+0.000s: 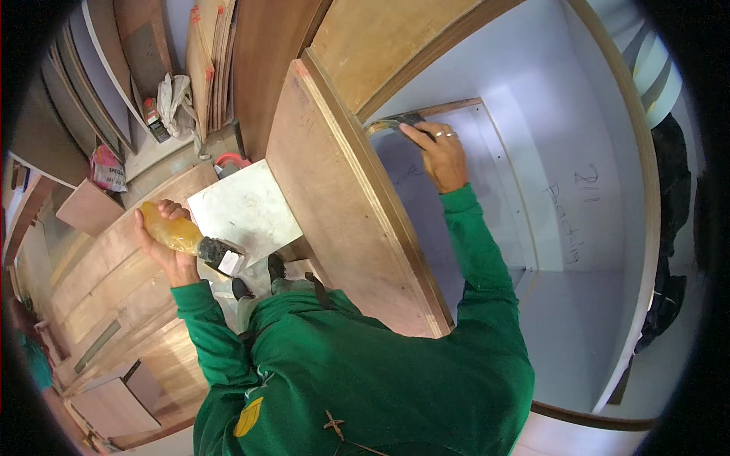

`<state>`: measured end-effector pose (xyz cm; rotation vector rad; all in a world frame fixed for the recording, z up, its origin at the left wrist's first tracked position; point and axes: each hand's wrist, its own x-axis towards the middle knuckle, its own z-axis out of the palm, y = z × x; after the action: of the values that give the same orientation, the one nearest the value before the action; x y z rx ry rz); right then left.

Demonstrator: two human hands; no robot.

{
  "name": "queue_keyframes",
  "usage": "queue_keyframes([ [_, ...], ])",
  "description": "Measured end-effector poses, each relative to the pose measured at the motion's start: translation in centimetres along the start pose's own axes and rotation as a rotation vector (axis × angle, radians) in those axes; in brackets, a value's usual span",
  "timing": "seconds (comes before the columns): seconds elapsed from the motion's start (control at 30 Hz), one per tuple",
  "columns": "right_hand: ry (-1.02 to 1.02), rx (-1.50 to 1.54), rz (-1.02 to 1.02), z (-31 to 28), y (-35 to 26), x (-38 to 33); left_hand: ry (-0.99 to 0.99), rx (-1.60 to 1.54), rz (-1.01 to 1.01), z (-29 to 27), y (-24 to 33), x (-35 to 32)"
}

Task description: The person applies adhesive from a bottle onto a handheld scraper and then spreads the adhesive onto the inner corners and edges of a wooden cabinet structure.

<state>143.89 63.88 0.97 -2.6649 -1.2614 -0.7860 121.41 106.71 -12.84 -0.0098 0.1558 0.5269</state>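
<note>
My left hand (171, 262) is wrapped round a clear plastic bottle (171, 230) of amber, glue-like liquid. The bottle lies tilted, its dark, crusted neck pointing right and down. Inside the open cabinet (502, 129), my right hand (443, 163) grips a short dark tool (409, 120). Its thin greyish end reaches the wooden edge by the upper left corner; whether it is a brush or a scraper I cannot tell. Beside my right arm stands a plywood panel (323, 159) with a layered edge. The cabinet's pale inner wall bears handwriting.
A white board (245, 209) lies left of the panel, with a red-handled object (231, 160) behind it. Sheets of board (211, 68) lean at the upper left, near a crumpled cloth (176, 105). A small box-like wooden piece (114, 404) sits at the lower left.
</note>
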Motion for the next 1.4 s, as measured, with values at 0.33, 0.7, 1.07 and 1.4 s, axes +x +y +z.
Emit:
queue_keyframes([
  [0.33, -0.029, -0.027, 0.042, -0.7, -1.7, -0.6, -0.032, 0.004, -0.017, 0.3, 0.9, 0.1],
  [0.7, -0.142, 0.026, -0.035, -1.6, 0.8, -0.1, -0.027, -0.035, -0.061, 0.5, 1.6, 0.0],
  [1.07, 0.069, -0.039, -0.001, 2.1, -2.8, -2.7, -0.043, 0.014, -0.031, 0.4, 2.4, 0.1],
  [1.4, -0.109, -0.077, 0.044, -0.6, 0.8, 0.5, -0.052, -0.053, -0.125, 0.8, 1.8, 1.0],
])
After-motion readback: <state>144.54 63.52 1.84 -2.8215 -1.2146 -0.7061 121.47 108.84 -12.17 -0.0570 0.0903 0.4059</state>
